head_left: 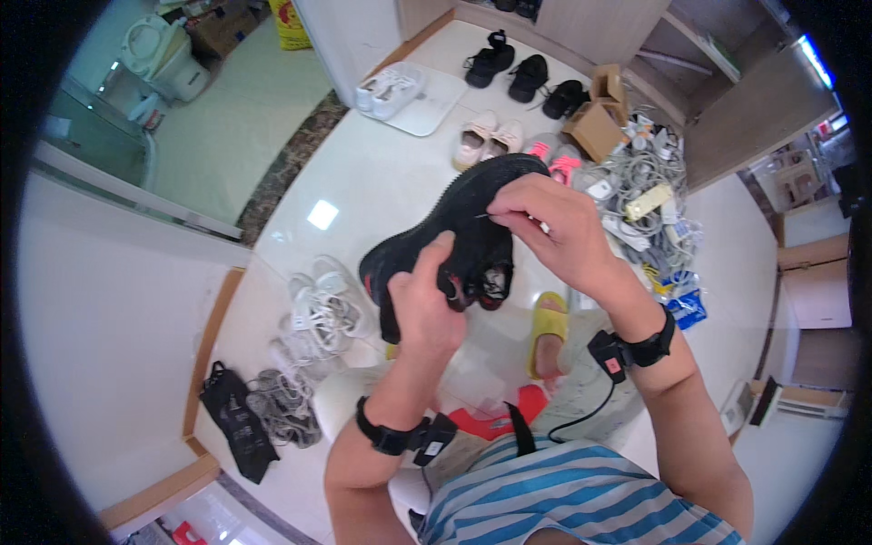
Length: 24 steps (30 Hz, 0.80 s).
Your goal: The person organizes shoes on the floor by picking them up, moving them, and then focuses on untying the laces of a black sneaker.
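Note:
A black shoe [470,197] with a ridged sole edge is held up before me, tilted, its side towards the camera. My left hand [429,293] grips it near the heel end, the thumb lying along its side. Against the shoe's upper, my right hand [545,225] pinches a thin, light thing, perhaps a thread or lace end, between thumb and forefinger. Behind and below hangs more black footwear [494,279] with a patterned, red-edged opening; whether it touches my left hand cannot be told.
White sneakers [327,300], grey shoes [283,409] and a black bag [238,422] lie at left. Beyond are black shoes [528,78], pale shoes [487,139] and a white tray [436,102]. Tangled cables [654,170] and cardboard boxes [596,129] lie at right; a yellow slipper [545,334] is below.

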Each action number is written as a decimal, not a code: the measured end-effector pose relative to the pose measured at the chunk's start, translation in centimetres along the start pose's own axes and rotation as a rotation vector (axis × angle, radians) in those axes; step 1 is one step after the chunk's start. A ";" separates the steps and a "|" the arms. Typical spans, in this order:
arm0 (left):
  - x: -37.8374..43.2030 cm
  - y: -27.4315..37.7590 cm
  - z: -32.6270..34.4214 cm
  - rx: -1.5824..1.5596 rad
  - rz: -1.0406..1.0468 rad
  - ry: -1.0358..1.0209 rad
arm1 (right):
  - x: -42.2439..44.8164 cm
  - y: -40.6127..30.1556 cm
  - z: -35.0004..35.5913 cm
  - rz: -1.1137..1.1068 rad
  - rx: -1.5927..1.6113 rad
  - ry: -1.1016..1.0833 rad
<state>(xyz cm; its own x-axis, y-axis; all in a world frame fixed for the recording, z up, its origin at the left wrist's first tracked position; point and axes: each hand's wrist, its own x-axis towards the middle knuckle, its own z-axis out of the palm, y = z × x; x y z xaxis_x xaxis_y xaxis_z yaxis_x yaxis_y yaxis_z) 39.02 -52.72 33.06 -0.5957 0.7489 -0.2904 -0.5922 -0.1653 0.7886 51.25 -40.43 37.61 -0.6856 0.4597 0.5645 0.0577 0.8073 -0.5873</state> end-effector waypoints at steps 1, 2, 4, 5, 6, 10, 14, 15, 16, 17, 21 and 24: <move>-0.4 0.8 1.0 -0.178 -0.083 0.037 | 0.2 -0.2 0.1 0.003 0.014 0.004; -0.5 1.0 1.0 -0.226 -0.088 0.031 | 0.2 -0.4 0.3 0.015 0.018 0.001; -0.7 1.6 1.5 -0.224 -0.107 0.055 | 0.4 -0.5 0.3 0.004 0.014 -0.004; -0.8 1.7 1.5 -0.222 -0.122 0.064 | 0.4 -0.6 0.4 -0.001 0.012 -0.007; -0.6 1.3 1.1 -0.205 -0.103 0.065 | 0.4 -0.5 0.5 -0.013 0.022 -0.012; -1.1 1.3 1.6 -0.229 -0.116 0.035 | 0.2 -0.8 0.0 0.007 0.030 -0.027; -0.8 1.5 1.9 -0.262 -0.099 0.028 | 0.6 -0.6 -0.3 -0.026 0.049 -0.002; -0.7 1.5 1.9 -0.290 -0.088 0.031 | 0.5 -0.6 -0.2 -0.025 0.047 0.008; -0.7 1.6 2.1 -0.285 -0.081 0.039 | 0.4 -0.5 -0.2 -0.022 0.046 0.018; -0.8 1.6 2.4 -0.280 -0.074 0.047 | 0.3 -0.5 -0.3 -0.020 0.045 0.028; -0.9 1.8 2.4 -0.296 -0.067 0.009 | 0.1 -0.4 0.1 -0.039 0.021 0.060; -0.6 1.3 2.2 -0.310 -0.082 0.022 | 0.1 -0.3 0.0 -0.054 0.025 0.085</move>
<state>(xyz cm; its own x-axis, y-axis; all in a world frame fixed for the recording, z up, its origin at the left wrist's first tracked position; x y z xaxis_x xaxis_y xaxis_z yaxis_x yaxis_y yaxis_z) 39.83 -51.95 35.46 -0.5488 0.7544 -0.3601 -0.7739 -0.2956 0.5602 51.19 -40.60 37.84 -0.6231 0.4462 0.6424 0.0030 0.8227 -0.5685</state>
